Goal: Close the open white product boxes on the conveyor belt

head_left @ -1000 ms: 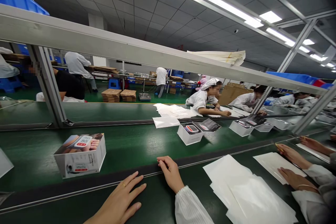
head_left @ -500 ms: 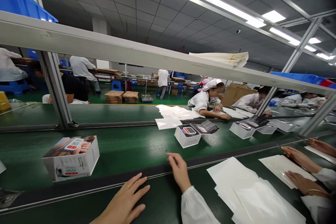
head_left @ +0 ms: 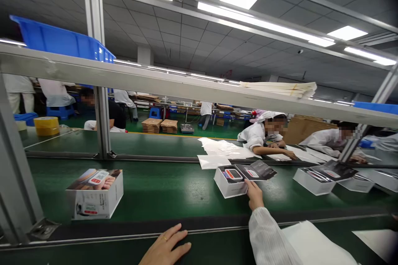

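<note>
My right hand (head_left: 254, 194), in a white ruffled sleeve, reaches across the green conveyor belt (head_left: 174, 198). Its fingertips touch the front edge of an open white box (head_left: 228, 186). A white device with a red display lies inside that box, and a dark printed lid or leaflet (head_left: 256, 170) lies open beside it. My left hand (head_left: 164, 244), wearing a ring, rests flat on the belt's near rail, fingers apart. A closed white product box (head_left: 95, 194) with an arm picture stands to the left on the belt.
Further open white boxes (head_left: 314, 181) stand to the right on the belt. White sheets (head_left: 311, 244) lie at the bottom edge, with loose sheets (head_left: 214, 161) beyond. Co-workers (head_left: 264, 136) work across a metal-framed shelf (head_left: 124, 70) holding a blue crate (head_left: 62, 41).
The view has swung and levelled. My right hand has moved forward from the near rail onto the open box. My left hand stays at the rail, and the white sheets have shifted toward the bottom edge.
</note>
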`<control>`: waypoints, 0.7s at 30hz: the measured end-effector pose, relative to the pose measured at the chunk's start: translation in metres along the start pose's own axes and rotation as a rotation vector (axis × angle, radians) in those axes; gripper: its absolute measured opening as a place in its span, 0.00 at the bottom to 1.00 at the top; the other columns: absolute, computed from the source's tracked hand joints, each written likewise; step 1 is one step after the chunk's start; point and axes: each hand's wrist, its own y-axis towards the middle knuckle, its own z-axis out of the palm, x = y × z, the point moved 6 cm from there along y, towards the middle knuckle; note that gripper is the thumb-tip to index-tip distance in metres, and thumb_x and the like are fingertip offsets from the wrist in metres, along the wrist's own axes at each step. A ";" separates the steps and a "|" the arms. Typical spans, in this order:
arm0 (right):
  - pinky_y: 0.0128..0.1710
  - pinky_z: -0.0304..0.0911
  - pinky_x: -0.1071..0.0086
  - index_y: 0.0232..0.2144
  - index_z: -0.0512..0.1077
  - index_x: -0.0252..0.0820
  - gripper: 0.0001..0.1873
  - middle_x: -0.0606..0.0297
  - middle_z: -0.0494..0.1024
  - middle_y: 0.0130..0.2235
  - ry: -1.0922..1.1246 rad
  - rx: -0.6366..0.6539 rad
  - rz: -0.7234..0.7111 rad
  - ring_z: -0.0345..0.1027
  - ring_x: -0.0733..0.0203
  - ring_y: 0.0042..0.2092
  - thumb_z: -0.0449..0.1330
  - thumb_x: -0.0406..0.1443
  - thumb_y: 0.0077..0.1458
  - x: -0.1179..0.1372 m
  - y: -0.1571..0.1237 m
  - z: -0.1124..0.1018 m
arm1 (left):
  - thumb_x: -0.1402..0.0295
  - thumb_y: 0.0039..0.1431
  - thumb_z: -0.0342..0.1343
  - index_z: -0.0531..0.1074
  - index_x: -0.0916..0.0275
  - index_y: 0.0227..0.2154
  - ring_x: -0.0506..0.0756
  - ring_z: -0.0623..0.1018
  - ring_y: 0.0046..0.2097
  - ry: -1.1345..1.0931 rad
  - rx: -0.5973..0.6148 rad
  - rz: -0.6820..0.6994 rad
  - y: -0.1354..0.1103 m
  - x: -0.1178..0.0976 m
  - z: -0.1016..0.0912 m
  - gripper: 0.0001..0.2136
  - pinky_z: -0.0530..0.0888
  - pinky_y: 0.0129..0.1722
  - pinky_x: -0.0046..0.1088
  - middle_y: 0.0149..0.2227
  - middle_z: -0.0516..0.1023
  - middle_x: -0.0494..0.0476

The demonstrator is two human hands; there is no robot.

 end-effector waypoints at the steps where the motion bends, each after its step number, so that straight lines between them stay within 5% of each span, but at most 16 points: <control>1: 0.36 0.65 0.67 0.35 0.76 0.36 0.30 0.61 0.77 0.30 0.010 0.007 0.010 0.70 0.53 0.38 0.65 0.55 0.36 -0.002 -0.006 0.003 | 0.52 0.68 0.51 0.63 0.46 0.62 0.68 0.66 0.63 -0.004 0.012 -0.013 0.000 0.002 0.002 0.22 0.74 0.54 0.47 0.63 0.66 0.57; 7: 0.53 0.61 0.58 0.59 0.65 0.41 0.39 0.55 0.75 0.49 -0.115 0.100 -0.094 0.68 0.47 0.50 0.57 0.53 0.48 -0.002 -0.053 0.008 | 0.59 0.63 0.56 0.67 0.47 0.59 0.68 0.67 0.62 -0.085 0.090 -0.092 0.016 -0.011 -0.027 0.21 0.71 0.57 0.51 0.62 0.68 0.57; 13: 0.64 0.49 0.53 0.58 0.70 0.48 0.33 0.55 0.60 0.63 -0.314 0.383 -0.290 0.53 0.44 0.65 0.51 0.54 0.55 0.009 -0.085 0.025 | 0.73 0.61 0.51 0.61 0.56 0.63 0.64 0.57 0.67 0.004 -0.179 0.002 0.108 -0.035 -0.072 0.26 0.60 0.64 0.48 0.67 0.56 0.61; 17: 0.64 0.50 0.53 0.55 0.73 0.47 0.33 0.56 0.61 0.64 -0.302 0.489 -0.271 0.50 0.44 0.67 0.53 0.56 0.54 0.011 -0.093 0.035 | 0.73 0.57 0.55 0.52 0.61 0.67 0.65 0.48 0.70 -0.145 -0.108 -0.153 0.172 -0.004 -0.045 0.35 0.50 0.68 0.49 0.70 0.49 0.63; 21: 0.58 0.59 0.55 0.57 0.70 0.46 0.35 0.57 0.69 0.59 -0.257 0.501 -0.218 0.64 0.45 0.59 0.55 0.57 0.53 0.013 -0.098 0.038 | 0.74 0.55 0.55 0.47 0.71 0.68 0.69 0.57 0.68 -0.261 -0.052 -0.319 0.180 0.027 -0.008 0.39 0.61 0.64 0.47 0.69 0.48 0.75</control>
